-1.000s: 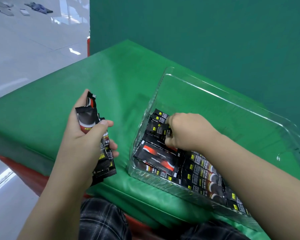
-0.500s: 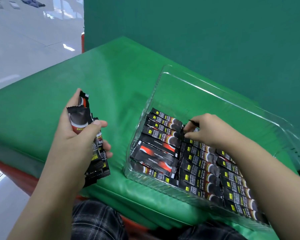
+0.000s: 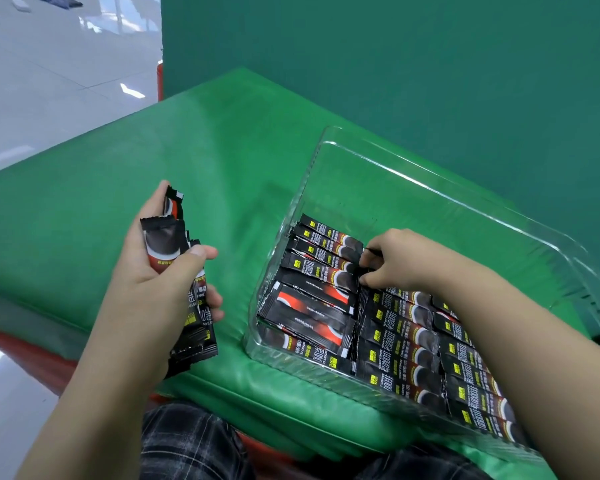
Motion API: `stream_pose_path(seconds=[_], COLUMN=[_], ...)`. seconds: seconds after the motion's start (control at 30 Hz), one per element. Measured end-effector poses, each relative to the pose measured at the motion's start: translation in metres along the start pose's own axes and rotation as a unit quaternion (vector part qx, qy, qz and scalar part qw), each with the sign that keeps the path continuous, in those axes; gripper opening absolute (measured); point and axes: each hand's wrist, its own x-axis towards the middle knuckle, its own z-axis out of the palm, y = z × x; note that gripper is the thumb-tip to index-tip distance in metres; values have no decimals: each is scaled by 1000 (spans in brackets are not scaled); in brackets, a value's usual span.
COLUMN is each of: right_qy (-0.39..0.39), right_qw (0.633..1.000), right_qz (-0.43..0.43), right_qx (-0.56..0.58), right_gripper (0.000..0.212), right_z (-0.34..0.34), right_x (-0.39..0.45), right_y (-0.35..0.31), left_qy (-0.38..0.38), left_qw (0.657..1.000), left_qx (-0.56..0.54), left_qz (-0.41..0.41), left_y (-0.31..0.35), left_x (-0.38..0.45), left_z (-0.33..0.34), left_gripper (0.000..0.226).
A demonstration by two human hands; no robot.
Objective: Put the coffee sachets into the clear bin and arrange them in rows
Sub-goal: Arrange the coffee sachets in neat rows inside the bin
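Note:
A clear bin (image 3: 430, 181) sits on the green cushion, right of centre. Several black coffee sachets (image 3: 326, 271) lie in rows across its near half; the far half is bare. My right hand (image 3: 399, 261) is inside the bin, its fingertips pinching the end of a sachet at the far edge of the middle row. My left hand (image 3: 160, 282) is left of the bin, above the cushion, and grips a bundle of sachets (image 3: 194, 306) upright, thumb across the front.
The green cushion (image 3: 153, 174) spreads left and behind the bin. A dark green wall (image 3: 395, 64) stands just behind. The cushion's near edge drops to my plaid-trousered legs (image 3: 191, 445). White tiled floor (image 3: 49, 81) lies to the left.
My right hand moved from the left rows toward the middle row and pinches a sachet end there. The left hand keeps its bundle, nearly still.

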Motion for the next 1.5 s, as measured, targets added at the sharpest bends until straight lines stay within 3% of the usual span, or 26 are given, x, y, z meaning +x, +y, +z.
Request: stream_pose_path(seconds=[0.17, 0.33, 0.43, 0.57, 0.8, 1.03, 1.13, 1.27, 1.37, 1.5], right_qy=[16, 72, 51, 30, 38, 34, 51, 104, 89, 92], right_qw=[1000, 992, 977, 946, 921, 896, 908, 958, 985, 993], right_qz=[-17, -9, 40, 103, 161, 156, 144, 77, 11, -44], right_qx=[-5, 99, 203, 307, 354, 414, 391, 257, 147, 62], right_gripper=[14, 8, 23, 24, 29, 26, 21, 3, 19, 29], right_z=[-1, -6, -8, -3, 3, 7, 7, 9, 15, 20], right_x=[4, -4, -11, -19, -19, -16, -16, -19, -20, -20], right_y=[1, 9, 9, 5, 0, -4, -5, -8, -20, -35], left_qy=[0, -6, -8, -8, -9, -13, -13, -14, -12, -13], left_qw=[1000, 1000, 1000, 1000, 1000, 1000, 1000, 1000, 1000, 1000], left_qx=[2, 3, 6, 5, 6, 6, 6, 6, 4, 3], left_qz=[-1, -2, 0, 1, 2, 2, 2, 1, 0, 0], left_y=[-1, -1, -1, -3, -3, -2, -2, -1, -2, -2], left_x=[0, 0, 0, 0, 0, 0, -1, 0, 0, 0], left_z=[1, 1, 1, 2, 2, 1, 1, 1, 1, 2], left_gripper=[62, 64, 64, 64, 64, 64, 64, 65, 66, 65])
